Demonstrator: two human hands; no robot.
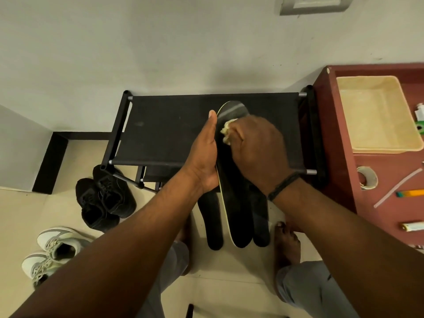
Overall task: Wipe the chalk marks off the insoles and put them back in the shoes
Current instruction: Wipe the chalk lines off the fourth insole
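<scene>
My left hand (205, 157) grips a stack of black insoles (234, 203) along their left edge, thumb stretched up the side. My right hand (257, 148) is curled tight around a pale cloth (227, 134), pressing it onto the top insole. Black shoes (104, 198) and grey-white sneakers (52, 251) sit to my left.

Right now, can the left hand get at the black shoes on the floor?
Probably not yet: the left hand is holding the insole steady while the right hand wipes. The black shoes lie unobstructed to its left.
</scene>
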